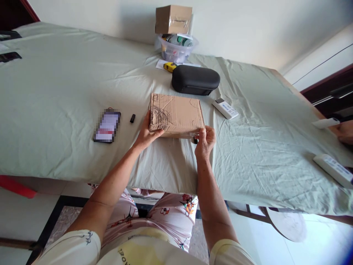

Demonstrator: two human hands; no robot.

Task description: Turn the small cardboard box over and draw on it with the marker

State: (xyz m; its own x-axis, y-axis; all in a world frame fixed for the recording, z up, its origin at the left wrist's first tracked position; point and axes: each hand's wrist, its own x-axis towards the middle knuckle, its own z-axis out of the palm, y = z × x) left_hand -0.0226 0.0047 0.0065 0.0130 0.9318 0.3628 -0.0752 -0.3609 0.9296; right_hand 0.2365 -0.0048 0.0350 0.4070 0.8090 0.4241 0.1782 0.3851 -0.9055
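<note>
We seem to be steadying the flat brown cardboard box over the green-clothed bench, left hand grasping its left side, right hand its near-right corner; moving it likely needs even grips.

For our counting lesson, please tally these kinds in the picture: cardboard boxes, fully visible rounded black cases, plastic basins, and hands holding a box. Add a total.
Cardboard boxes: 2 (held box, upper box)
Rounded black case: 1
Plastic basin: 1
Hands: 2 (left hand, right hand)
Total: 6
</note>
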